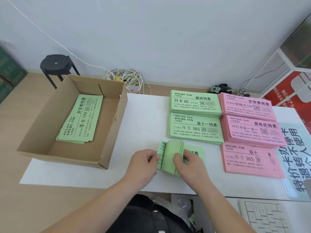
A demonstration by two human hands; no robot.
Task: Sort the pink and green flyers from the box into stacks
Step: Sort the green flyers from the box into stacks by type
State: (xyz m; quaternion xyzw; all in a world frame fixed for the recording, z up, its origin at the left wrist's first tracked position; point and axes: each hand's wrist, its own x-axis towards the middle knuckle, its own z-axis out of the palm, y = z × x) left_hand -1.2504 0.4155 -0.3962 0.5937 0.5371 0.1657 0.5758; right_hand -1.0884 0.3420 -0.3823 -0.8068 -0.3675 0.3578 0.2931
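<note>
White table (144,118): both hands on a bent green flyer bundle (170,155) at front centre. Left hand (144,163) pinches its left edge, right hand (189,163) grips the middle. More green flyers (80,118) in cardboard box (109,137).

An open cardboard box (58,157) at left holds loose green flyers (80,118), and right of it lie two green stacks (193,128) beside three pink stacks (252,130), with a curled green bundle (170,153) in front.
</note>
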